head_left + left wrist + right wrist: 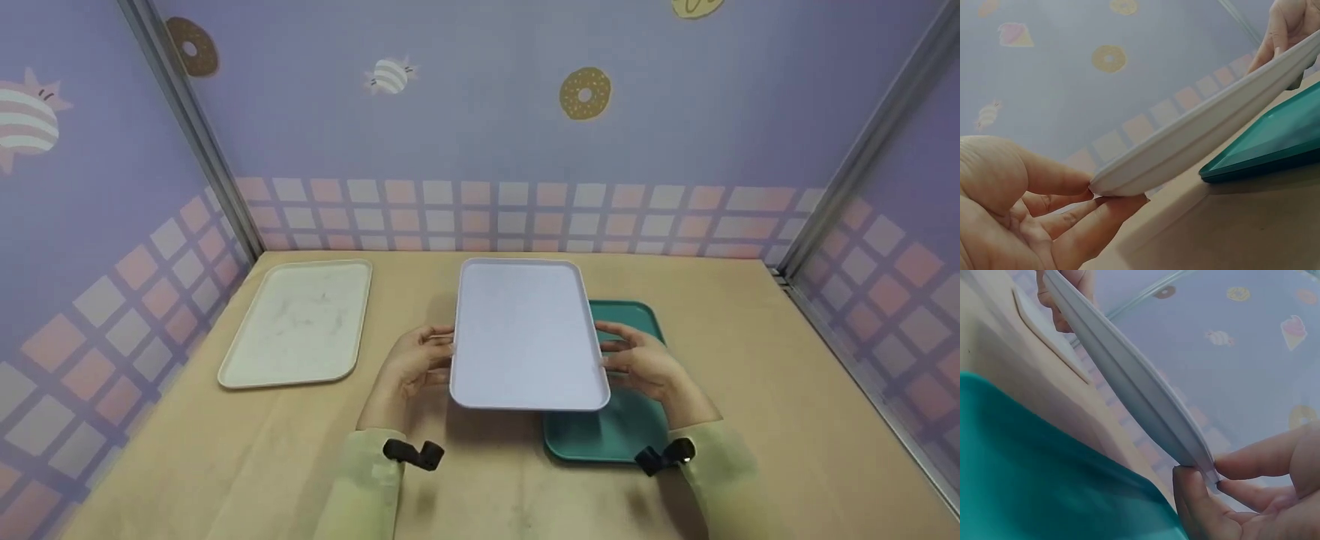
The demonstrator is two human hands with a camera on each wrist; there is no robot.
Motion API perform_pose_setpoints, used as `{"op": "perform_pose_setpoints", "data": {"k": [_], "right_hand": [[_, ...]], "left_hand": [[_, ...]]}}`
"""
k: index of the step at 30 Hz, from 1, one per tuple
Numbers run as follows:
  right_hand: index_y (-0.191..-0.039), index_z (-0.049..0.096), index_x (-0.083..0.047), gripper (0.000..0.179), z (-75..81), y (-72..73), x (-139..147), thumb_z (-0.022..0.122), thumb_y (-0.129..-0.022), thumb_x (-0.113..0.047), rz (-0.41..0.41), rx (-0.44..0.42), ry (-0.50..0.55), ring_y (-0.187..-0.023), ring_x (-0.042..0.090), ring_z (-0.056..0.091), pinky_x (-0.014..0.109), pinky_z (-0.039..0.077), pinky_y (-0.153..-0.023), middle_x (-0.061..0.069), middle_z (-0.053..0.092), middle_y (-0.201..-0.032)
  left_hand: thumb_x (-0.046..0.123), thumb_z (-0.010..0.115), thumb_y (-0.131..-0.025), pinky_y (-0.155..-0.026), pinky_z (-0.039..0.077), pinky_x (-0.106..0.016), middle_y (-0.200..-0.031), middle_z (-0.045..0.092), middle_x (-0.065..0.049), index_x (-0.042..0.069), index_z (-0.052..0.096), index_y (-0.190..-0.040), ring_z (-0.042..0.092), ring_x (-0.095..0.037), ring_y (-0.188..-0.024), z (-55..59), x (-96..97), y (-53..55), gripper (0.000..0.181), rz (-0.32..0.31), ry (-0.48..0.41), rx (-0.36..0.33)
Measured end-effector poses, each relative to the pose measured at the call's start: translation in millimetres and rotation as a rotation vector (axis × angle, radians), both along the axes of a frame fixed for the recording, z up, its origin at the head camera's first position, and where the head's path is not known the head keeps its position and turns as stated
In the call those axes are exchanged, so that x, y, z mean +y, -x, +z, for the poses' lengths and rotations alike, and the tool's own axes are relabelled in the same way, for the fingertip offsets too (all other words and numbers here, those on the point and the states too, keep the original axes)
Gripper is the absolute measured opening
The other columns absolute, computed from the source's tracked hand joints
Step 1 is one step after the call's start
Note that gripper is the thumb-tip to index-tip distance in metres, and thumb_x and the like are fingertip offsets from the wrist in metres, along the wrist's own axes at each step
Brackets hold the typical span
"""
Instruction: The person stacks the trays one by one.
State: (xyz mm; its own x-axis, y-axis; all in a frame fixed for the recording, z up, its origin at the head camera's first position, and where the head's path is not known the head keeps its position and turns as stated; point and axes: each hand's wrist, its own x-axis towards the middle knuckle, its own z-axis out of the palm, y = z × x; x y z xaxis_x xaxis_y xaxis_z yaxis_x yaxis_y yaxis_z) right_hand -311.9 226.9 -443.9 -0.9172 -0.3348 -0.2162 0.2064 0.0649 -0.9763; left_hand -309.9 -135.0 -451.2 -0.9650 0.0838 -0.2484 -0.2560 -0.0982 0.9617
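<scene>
Both hands hold a pale lavender-white tray [525, 337] above the table, one at each long side. The left hand [415, 364] pinches its left edge; in the left wrist view the thumb lies at the rim and other fingers are beneath. On the opposite edge, the right hand [641, 360] pinches the rim, as the right wrist view shows up close. Beneath the right hand lies a green tray [622, 435] on the table, partly covered in the head view by the held tray and the right hand.
A cream tray [300, 322] with faint grey marks lies at the back left of the wooden table [225, 465]. Patterned wall panels [480, 135] stand behind and at both sides, joined by metal posts [195, 142]. Each wrist carries a small black camera [414, 454].
</scene>
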Motion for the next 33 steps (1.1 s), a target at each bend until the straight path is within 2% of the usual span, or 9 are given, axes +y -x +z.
{"op": "perform_pose_setpoints", "data": {"k": [5,11,18,23,25,28,33], "right_hand": [[-0.163,0.019,-0.005,0.080,3.2,-8.3,19,0.061,-0.096,0.002,0.020,0.022,-0.024,-0.108,0.015,0.065,0.033,0.057,-0.088,0.027,0.039,-0.155],[-0.164,0.018,-0.005,0.081,4.4,-17.8,40,0.063,-0.097,-0.001,0.024,0.053,-0.072,-0.112,0.013,0.064,0.033,0.057,-0.090,0.029,0.035,-0.158],[-0.164,0.018,-0.004,0.081,1.5,-26.6,64,0.064,-0.097,-0.004,0.010,0.073,-0.135,-0.114,0.013,0.062,0.035,0.057,-0.092,0.031,0.033,-0.158],[-0.163,0.021,-0.004,0.080,-1.0,-29.3,83,0.065,-0.096,-0.002,0.018,0.084,-0.176,-0.114,0.014,0.061,0.038,0.057,-0.095,0.031,0.035,-0.156],[-0.162,0.021,-0.003,0.080,-1.0,-29.2,90,0.066,-0.095,-0.002,0.029,0.083,-0.181,-0.113,0.014,0.063,0.039,0.058,-0.095,0.027,0.044,-0.150],[-0.161,0.022,-0.001,0.082,-0.7,-29.0,100,0.069,-0.093,-0.001,0.034,0.070,-0.177,-0.108,0.014,0.067,0.037,0.060,-0.092,0.011,0.056,-0.136],[-0.160,0.020,0.001,0.087,-4.6,-28.4,111,0.072,-0.091,0.000,0.042,0.029,-0.153,-0.104,0.012,0.070,0.032,0.062,-0.088,-0.004,0.064,-0.123]], "left_hand": [[-0.001,0.066,-0.096,-0.067,0.065,-0.033,-0.134,0.067,-0.018,0.002,0.058,-0.139,0.074,-0.018,-0.085,-0.3,15.9,-2.5,0.043,-0.016,-0.012,-0.004],[0.001,0.065,-0.098,-0.068,0.065,-0.032,-0.135,0.066,-0.017,0.003,0.057,-0.141,0.073,-0.018,-0.088,-2.4,35.0,-8.3,0.044,-0.047,-0.029,0.007],[-0.002,0.065,-0.097,-0.060,0.059,-0.027,-0.132,0.068,-0.017,0.002,0.058,-0.139,0.071,-0.016,-0.088,-10.7,60.4,-16.0,0.043,-0.044,-0.027,0.028],[-0.004,0.064,-0.096,-0.065,0.061,-0.031,-0.126,0.066,-0.016,0.001,0.059,-0.138,0.068,-0.018,-0.095,-19.9,78.0,-20.9,0.042,-0.041,-0.020,0.049],[-0.004,0.064,-0.096,-0.067,0.062,-0.032,-0.125,0.066,-0.015,0.001,0.061,-0.138,0.068,-0.017,-0.093,-24.3,84.1,-23.1,0.042,-0.041,-0.015,0.055],[-0.002,0.066,-0.095,-0.066,0.062,-0.029,-0.123,0.067,-0.016,0.001,0.061,-0.139,0.069,-0.015,-0.084,-29.9,92.0,-26.6,0.044,-0.048,-0.002,0.069],[-0.002,0.068,-0.093,-0.069,0.063,-0.029,-0.125,0.069,-0.016,0.002,0.060,-0.142,0.068,-0.012,-0.082,-38.2,100.1,-29.1,0.049,-0.096,0.047,0.069]]}}
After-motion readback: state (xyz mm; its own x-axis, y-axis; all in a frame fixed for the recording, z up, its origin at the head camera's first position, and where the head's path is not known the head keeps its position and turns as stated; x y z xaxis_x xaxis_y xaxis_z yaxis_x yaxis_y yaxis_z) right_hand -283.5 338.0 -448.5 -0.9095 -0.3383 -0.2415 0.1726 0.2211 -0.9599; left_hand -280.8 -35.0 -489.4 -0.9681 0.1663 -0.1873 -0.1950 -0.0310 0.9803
